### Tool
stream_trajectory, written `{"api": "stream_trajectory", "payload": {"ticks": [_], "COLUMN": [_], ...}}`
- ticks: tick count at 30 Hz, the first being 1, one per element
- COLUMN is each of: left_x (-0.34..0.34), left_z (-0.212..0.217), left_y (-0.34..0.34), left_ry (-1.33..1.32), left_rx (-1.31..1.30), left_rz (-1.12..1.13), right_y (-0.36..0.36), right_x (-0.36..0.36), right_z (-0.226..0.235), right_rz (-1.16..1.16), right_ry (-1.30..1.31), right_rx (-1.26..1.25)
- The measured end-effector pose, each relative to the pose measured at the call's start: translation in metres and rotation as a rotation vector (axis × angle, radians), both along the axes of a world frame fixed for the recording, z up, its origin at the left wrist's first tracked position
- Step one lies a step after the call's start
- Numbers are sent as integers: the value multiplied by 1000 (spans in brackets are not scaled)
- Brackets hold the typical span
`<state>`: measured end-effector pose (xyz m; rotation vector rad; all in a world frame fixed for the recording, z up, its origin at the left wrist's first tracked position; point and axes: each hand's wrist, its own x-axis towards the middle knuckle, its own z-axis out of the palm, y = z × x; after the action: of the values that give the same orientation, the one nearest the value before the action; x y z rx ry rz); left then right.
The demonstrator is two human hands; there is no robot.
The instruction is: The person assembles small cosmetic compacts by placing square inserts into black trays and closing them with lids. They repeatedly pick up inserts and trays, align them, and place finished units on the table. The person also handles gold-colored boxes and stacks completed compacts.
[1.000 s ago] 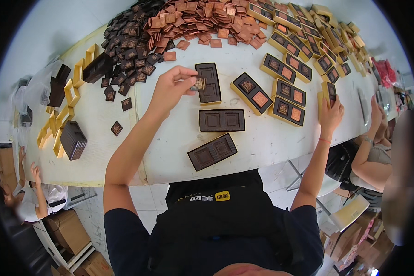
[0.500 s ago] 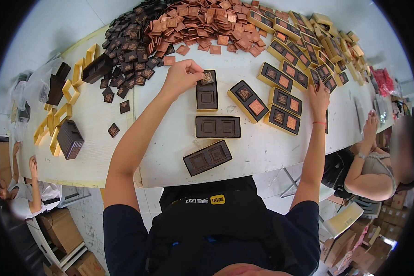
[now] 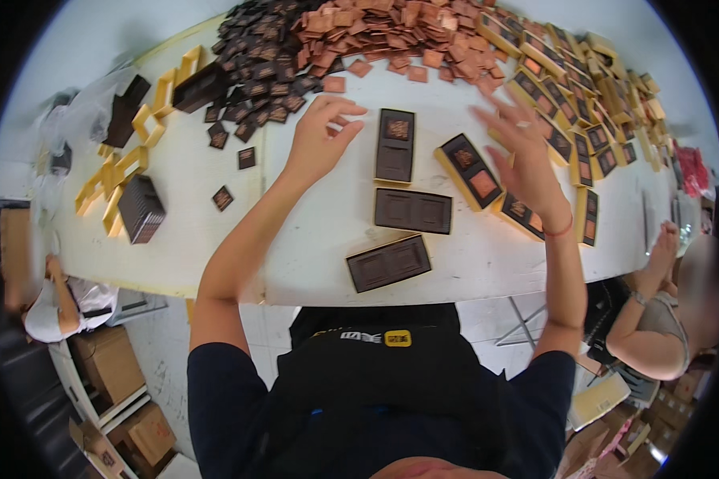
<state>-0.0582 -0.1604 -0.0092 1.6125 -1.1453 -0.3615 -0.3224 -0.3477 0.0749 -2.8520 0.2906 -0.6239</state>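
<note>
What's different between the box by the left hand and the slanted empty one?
The box by the left hand holds one dark square; the slanted empty box holds none. The first box runs up and down the picture; the slanted empty box lies mostly sideways. Both have two dark slots.

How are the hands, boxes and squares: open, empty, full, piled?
Left grip: open.
Right grip: open, blurred.
Dark-brown gold-edged rectangular box beside left grip: one well filled, one empty.
Middle matching box: empty.
Nearest matching box: empty.
Gold-sided rectangular box left of right grip: both wells filled.
Thin black squares: mostly heaped.
Thin copper squares: mostly heaped.
</note>
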Motion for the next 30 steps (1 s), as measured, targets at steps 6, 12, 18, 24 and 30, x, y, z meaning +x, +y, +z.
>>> {"api": "stream_trajectory", "payload": {"ticks": [6,12,18,24,30], "left_x": [51,7,-29,-16,-82], "left_z": [-9,17,29,11,140], "left_y": [142,147,50,49,208], "left_ry": [-237,-306,-386,-607,-351], "left_rx": [100,106,254,192,-1046], "left_rz": [325,210,84,14,50], "right_y": [14,37,33,-16,-12], "right_x": [76,87,172,261,264], "right_z": [-43,-66,-2,-73,-68], "right_rz": [383,233,262,155,36], "right_ry": [422,396,576,246,270], "right_rx": [-202,-223,21,-19,137]}}
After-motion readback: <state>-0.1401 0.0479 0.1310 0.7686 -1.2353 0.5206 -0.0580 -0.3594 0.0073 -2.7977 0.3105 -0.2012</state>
